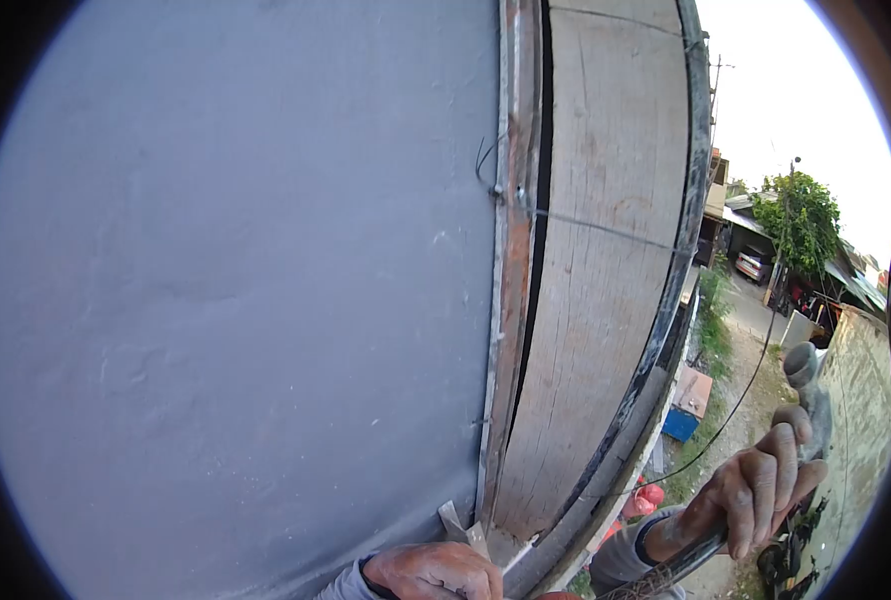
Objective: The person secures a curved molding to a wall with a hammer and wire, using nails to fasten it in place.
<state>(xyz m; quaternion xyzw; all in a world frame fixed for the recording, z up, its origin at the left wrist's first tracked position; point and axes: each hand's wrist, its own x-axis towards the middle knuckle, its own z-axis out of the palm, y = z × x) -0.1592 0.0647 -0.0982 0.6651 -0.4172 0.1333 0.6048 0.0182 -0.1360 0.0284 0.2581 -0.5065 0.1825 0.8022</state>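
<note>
Hands (436,572) low, right (751,490) gripping hammer (814,392); car plate (749,269) illegibly small.

At six o'clock, the bottom edge cuts off the left hand (434,572), its fingertips out of sight. At four o'clock, the right hand (741,495) covers part of the hammer (816,402). Near three o'clock, the parked car's (754,263) number plate (750,267) is too small to read.

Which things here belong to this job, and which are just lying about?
Likely the job:
- hammer-like tool in the right hand
- wooden board
- wire across it
- wood pieces by the left hand

Seemingly just about:
- blue-sided box
- parked car
- tree
</note>
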